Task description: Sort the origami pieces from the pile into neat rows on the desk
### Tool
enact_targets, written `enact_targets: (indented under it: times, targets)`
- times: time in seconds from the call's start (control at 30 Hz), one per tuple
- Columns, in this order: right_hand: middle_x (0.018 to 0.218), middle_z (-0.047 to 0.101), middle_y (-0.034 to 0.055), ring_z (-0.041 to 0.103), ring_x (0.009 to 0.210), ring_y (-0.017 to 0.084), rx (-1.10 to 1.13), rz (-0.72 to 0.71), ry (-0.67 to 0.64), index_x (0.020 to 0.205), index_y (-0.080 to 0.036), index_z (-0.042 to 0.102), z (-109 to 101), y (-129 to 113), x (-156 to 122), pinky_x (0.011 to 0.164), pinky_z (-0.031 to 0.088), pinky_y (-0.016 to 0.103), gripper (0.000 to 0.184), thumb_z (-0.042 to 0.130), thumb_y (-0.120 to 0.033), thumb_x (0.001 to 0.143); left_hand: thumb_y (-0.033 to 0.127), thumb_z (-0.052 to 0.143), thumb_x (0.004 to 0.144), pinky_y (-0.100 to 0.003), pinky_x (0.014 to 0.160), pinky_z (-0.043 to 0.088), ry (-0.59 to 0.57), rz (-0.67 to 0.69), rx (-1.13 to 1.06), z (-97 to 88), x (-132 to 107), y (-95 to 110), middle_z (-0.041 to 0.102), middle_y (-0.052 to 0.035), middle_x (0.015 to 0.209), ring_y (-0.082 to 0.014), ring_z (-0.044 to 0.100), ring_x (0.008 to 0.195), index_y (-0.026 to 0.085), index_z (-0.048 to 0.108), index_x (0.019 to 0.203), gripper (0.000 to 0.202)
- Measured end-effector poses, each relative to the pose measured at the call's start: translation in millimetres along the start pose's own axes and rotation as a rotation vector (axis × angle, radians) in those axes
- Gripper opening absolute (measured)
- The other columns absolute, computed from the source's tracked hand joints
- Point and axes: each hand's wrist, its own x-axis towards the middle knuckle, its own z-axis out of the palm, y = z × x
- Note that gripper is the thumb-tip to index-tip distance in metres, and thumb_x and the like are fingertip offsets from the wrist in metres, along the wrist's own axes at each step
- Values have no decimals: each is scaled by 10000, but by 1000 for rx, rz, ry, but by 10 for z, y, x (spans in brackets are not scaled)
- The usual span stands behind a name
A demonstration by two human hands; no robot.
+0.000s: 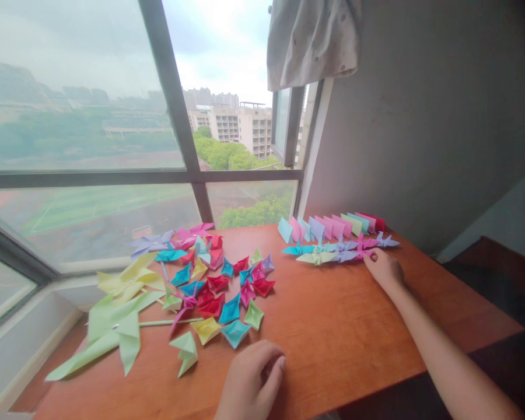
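At the right end of a row of paper cranes, my right hand [385,269] pinches a pink paper crane [366,247] between thumb and fingers. Lavender, blue and pale green cranes [317,255] stand beside it in two short rows. My left hand [254,376] rests loosely curled at the table's near edge, with nothing visible in it. Closest to that hand are a light blue folded paper boat [235,333] and a pale green folded paper piece [186,352]. Many more paper boats in red, teal, yellow and pink lie in a loose cluster on the left.
Large paper pinwheels, one pale green [114,329] and one yellow [131,279], lie at the left of the wooden table [328,326]. Folded paper cards [332,227] stand in a row behind the cranes. A window frame [192,176] and a grey wall [402,128] border the table.
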Motion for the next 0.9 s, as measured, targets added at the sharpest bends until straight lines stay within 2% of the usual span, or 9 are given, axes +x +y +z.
enact_targets:
  times: [0.17, 0.33, 0.4, 0.47, 0.6, 0.73, 0.83, 0.9]
  targets:
    - [876, 726, 68, 610, 675, 201, 18, 47, -10, 932, -229, 682, -46, -7, -16, 553, 326, 275, 245, 554, -409, 823, 244, 469, 942, -239, 644, 446, -4, -4, -4, 6, 11, -5, 654, -30, 747, -164, 607, 686, 200, 626, 843, 191]
    - [874, 732, 71, 621, 689, 208, 123, 96, 143, 978, -216, 651, -141, -107, -233, 567, 348, 279, 251, 552, -373, 809, 225, 484, 927, -237, 629, 432, 0, -24, -9, -9, 19, 28, 653, -30, 734, -166, 600, 680, 198, 634, 821, 186]
    - [846, 730, 71, 626, 694, 210, 195, 83, 200, 930, -212, 646, -168, -243, -384, 578, 365, 281, 231, 536, -378, 812, 211, 496, 915, -233, 622, 423, 11, -32, -28, -10, 15, 40, 655, -27, 729, -162, 596, 670, 196, 639, 815, 175]
    - [812, 726, 68, 636, 705, 214, 276, 34, 188, 868, -215, 647, -184, -444, -564, 600, 387, 284, 228, 523, -399, 816, 199, 501, 908, -229, 617, 416, 38, -42, -63, -9, 11, 48, 657, -24, 726, -156, 590, 660, 193, 643, 809, 173]
    - [760, 714, 48, 652, 723, 217, 450, -110, 3, 811, -222, 646, -158, -950, -987, 656, 428, 292, 274, 498, -452, 837, 222, 507, 915, -217, 574, 403, 127, -83, -156, -51, 7, 70, 652, -26, 691, -149, 571, 623, 182, 658, 796, 197]
    - [716, 695, 30, 648, 680, 200, 587, -249, -163, 798, -210, 634, -40, -1361, -1375, 638, 448, 283, 302, 477, -460, 864, 281, 509, 930, -213, 569, 425, 219, -76, -191, -256, -5, 89, 657, -29, 691, -148, 581, 618, 178, 676, 839, 217]
    - [687, 683, 25, 637, 641, 193, 589, -307, -210, 789, -208, 636, 58, -1489, -1540, 611, 441, 277, 285, 474, -429, 870, 320, 528, 918, -219, 579, 448, 312, -66, -139, -551, -31, 24, 686, -26, 729, -150, 598, 630, 190, 695, 875, 216]
    - [682, 678, 25, 629, 630, 188, 577, -320, -214, 788, -210, 638, 99, -1500, -1581, 605, 430, 272, 270, 481, -414, 869, 364, 551, 894, -227, 584, 465, 416, -120, -96, -799, -53, -90, 702, -23, 744, -157, 614, 633, 192, 698, 889, 226]
